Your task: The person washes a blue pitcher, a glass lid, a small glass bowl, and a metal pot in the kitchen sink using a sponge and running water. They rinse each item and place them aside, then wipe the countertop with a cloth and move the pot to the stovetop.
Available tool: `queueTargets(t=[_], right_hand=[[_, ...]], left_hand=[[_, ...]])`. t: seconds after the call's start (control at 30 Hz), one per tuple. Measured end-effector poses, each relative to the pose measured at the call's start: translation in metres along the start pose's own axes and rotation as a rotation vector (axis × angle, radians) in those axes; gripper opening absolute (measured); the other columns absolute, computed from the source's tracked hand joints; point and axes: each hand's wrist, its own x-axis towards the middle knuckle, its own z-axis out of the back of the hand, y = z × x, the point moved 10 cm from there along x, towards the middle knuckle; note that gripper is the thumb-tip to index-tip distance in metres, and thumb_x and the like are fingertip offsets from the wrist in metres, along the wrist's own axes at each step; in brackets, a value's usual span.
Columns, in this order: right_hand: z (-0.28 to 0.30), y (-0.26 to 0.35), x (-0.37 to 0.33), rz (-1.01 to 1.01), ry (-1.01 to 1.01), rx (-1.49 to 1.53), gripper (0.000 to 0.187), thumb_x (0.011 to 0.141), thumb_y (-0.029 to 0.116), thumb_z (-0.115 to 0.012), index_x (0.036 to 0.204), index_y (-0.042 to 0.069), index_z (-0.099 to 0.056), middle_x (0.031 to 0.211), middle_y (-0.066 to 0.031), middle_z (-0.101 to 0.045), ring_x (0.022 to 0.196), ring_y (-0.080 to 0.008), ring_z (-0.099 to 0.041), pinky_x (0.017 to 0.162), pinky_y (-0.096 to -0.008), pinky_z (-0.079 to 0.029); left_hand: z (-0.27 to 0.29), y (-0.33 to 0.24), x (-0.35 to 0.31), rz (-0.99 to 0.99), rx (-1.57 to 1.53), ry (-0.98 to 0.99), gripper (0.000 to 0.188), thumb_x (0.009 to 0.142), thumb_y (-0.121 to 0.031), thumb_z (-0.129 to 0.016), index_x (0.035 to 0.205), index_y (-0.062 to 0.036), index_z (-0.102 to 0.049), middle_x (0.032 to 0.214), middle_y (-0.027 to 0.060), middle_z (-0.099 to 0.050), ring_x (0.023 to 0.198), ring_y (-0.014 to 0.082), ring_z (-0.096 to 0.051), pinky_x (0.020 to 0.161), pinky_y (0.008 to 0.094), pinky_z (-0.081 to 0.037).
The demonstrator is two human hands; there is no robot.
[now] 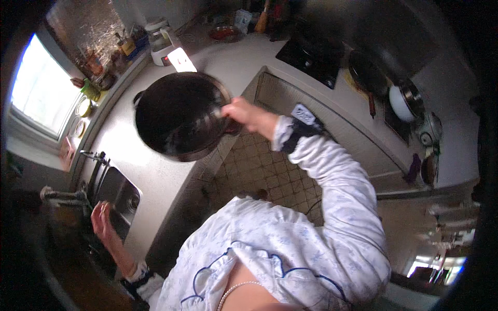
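Note:
A large dark wok (179,115) is tilted so its black inside faces me, above the pale counter by the corner. My right hand (246,115) is closed at the wok's right side, on its handle. A small loop handle shows at the wok's far left edge. Over at the lower left, my left hand (104,223) is raised beside the steel sink (122,186), its fingers loosely bent and apart, with nothing seen in them. A faucet (98,157) stands at the sink's back edge.
A white-based blender (161,46) stands behind the wok, near the windowsill clutter. A black cooktop (311,59) is set in the counter at the back right. Further right are a dark frying pan (367,70), a white bowl (403,103) and a rice cooker (429,128).

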Motion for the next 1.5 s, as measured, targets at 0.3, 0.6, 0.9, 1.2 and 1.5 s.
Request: queueTargets(t=[0.3,0.6,0.9,1.2,1.5], right_hand=[[0.292,-0.015,-0.063,-0.128,-0.583,0.048,0.011,0.073,0.01,-0.057,0.079,0.002,-0.053,0.073,-0.0104,-0.057,0.063,-0.0199,-0.057,0.054,-0.0326,-0.049],[0.522,0.039,-0.086,-0.026,-1.022,0.135,0.013,0.069,0.017,-0.059,0.079,0.009,-0.058,0.071,-0.0036,-0.055,0.071,-0.0189,-0.051,0.063,-0.0319,-0.037],[0.68,0.0,-0.043,-0.014,-1.073,0.411,0.016,0.076,0.02,-0.057,0.085,0.007,-0.055,0.088,-0.0101,-0.056,0.08,-0.0262,-0.053,0.073,-0.0442,-0.042],[0.745,-0.031,0.011,-0.006,-1.183,0.335,0.022,0.076,0.019,-0.056,0.093,0.006,-0.051,0.078,-0.0131,-0.057,0.069,-0.0238,-0.056,0.056,-0.0386,-0.044],[0.754,-0.059,0.032,-0.067,-1.127,0.362,0.021,0.076,0.02,-0.055,0.093,0.008,-0.053,0.08,-0.0089,-0.058,0.068,-0.022,-0.056,0.061,-0.0392,-0.045]], left_hand=[[-0.194,-0.011,0.031,0.183,-0.248,0.302,0.021,0.087,-0.01,-0.058,0.106,-0.0005,-0.057,0.097,0.0064,-0.061,0.088,0.0146,-0.06,0.083,0.0274,-0.047],[-0.389,0.005,0.132,0.157,-0.339,0.44,0.024,0.088,-0.016,-0.057,0.107,-0.0003,-0.056,0.096,0.0075,-0.062,0.09,0.016,-0.059,0.083,0.0303,-0.048],[-0.459,0.023,0.207,0.264,-0.145,0.435,0.024,0.088,-0.016,-0.058,0.107,-0.0025,-0.058,0.1,0.0077,-0.062,0.091,0.0173,-0.059,0.086,0.0317,-0.047],[-0.46,0.029,0.189,0.331,-0.19,0.411,0.023,0.088,-0.012,-0.056,0.109,-0.0022,-0.056,0.103,0.0062,-0.061,0.092,0.0148,-0.058,0.087,0.0299,-0.046],[-0.468,0.018,0.178,0.342,-0.175,0.398,0.022,0.086,-0.012,-0.059,0.106,-0.0024,-0.058,0.101,0.0066,-0.061,0.092,0.0166,-0.059,0.086,0.03,-0.046]])
